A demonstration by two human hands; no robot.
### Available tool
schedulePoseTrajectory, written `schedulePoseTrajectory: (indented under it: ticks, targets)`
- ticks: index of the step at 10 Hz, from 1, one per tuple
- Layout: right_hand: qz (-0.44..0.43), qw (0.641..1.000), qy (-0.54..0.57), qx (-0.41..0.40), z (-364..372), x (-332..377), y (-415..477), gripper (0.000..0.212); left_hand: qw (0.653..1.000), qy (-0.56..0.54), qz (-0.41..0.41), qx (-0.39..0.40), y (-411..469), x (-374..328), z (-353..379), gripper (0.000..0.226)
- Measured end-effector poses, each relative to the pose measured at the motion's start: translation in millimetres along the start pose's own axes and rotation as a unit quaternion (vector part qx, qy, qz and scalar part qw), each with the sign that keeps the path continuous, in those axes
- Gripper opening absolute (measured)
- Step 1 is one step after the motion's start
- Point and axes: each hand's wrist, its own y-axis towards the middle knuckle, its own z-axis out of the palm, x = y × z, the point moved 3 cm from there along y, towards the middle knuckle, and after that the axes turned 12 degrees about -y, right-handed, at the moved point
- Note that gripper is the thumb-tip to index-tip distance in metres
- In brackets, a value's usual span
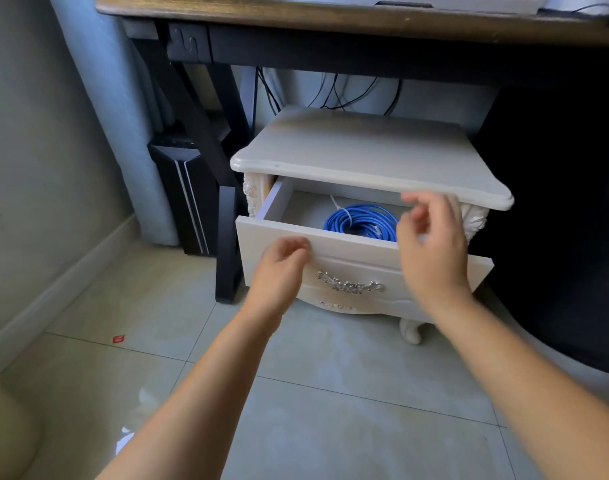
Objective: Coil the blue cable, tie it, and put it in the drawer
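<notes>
cable point(362, 221): coiled, bound by a white tie point(344, 211), lying in the open drawer point(348, 252) toward its right side.
left grip point(282, 268): loosely curled, empty, at the drawer front, likely placed to push it shut.
right grip point(431, 237): relaxed, empty, over the drawer's right edge.

I got soft, even daylight; deep shadow sat under the desk point(331, 20) at far right, the right hand point(431, 244) smeared by motion, frame edges bowed.

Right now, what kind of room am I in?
Probably a home office or bedroom corner: a wooden desk with cables hanging behind it, a white nightstand tucked below, and a tiled floor.
</notes>
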Motion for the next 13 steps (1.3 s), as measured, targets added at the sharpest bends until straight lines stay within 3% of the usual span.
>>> schedulePoseTrajectory:
  ticks: [1, 2, 3, 6, 8, 10, 12, 13]
  targets:
    - [-0.088, 0.993, -0.074, -0.01, -4.0, -12.9, -41.6, 0.016, 0.988, 0.124, 0.088, 0.009, -2.6, 4.6, 6.0, 0.033]
    - [-0.09, 0.966, -0.234, 0.069, 14.1, -54.3, -60.2, 0.022, 0.962, 0.223, 0.158, -0.001, 3.5, 11.6, 13.5, 0.036]
    - [-0.078, 0.949, -0.286, 0.107, 25.4, -70.6, -54.8, 0.027, 0.947, 0.263, 0.184, -0.008, 12.5, 11.6, 18.2, 0.033]
    - [-0.009, 0.923, -0.312, 0.226, 65.5, -89.2, -20.3, 0.06, 0.845, 0.48, 0.224, 0.079, 69.2, 23.0, 37.9, 0.061]
    - [0.014, 0.909, -0.313, 0.275, 90.4, -101.1, 0.9, 0.063, 0.821, 0.519, 0.203, 0.122, 102.0, 24.8, 55.8, 0.068]
    - [0.052, 0.901, -0.29, 0.318, 106.7, -108.6, 13.7, 0.065, 0.831, 0.51, 0.174, 0.139, 130.0, 22.3, 66.1, 0.07]
    - [0.096, 0.888, -0.247, 0.375, 103.1, -99.5, 11.2, 0.065, 0.816, 0.539, 0.124, 0.169, 122.3, 22.1, 69.0, 0.068]
    - [0.098, 0.883, -0.24, 0.391, 89.9, -88.2, 17.8, 0.064, 0.809, 0.544, 0.145, 0.17, 109.7, 9.1, 71.4, 0.066]
